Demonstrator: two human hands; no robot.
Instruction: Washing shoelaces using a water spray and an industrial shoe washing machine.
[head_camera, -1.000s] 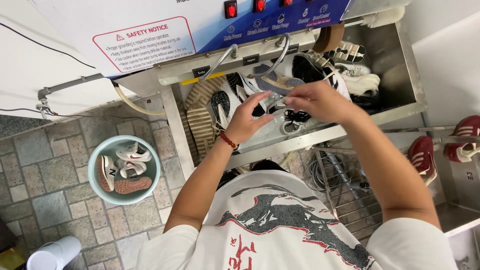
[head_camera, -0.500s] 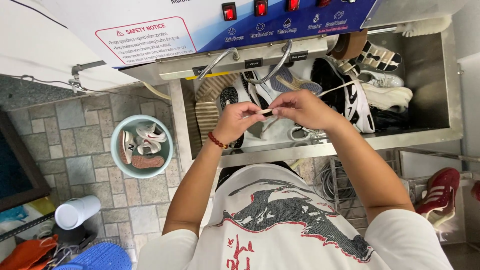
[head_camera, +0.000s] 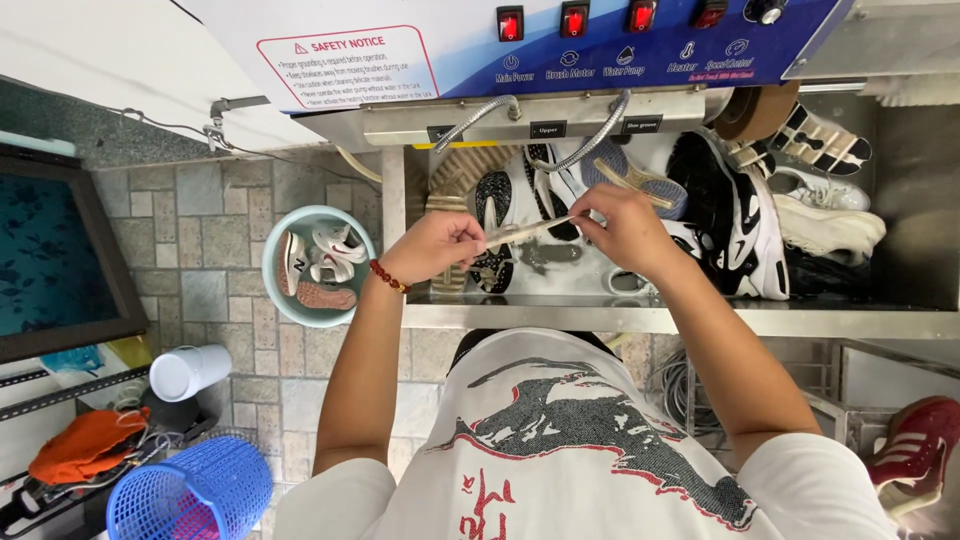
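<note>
**Shoelace stretched tight over a packed wash sink**

Big steel sink (head_camera: 660, 318) under the washing machine's blue panel (head_camera: 640, 45) is crammed with sneakers (head_camera: 790, 220), so there's barely open room except near its front edge. That's probably why the pale shoelace (head_camera: 527, 231) is held up above the shoes: left hand (head_camera: 435, 245) pinches one end, right hand (head_camera: 625, 228) grips the other, pulled taut between them. Bucket (head_camera: 318, 266) of shoes sits just left, on the floor.
</note>
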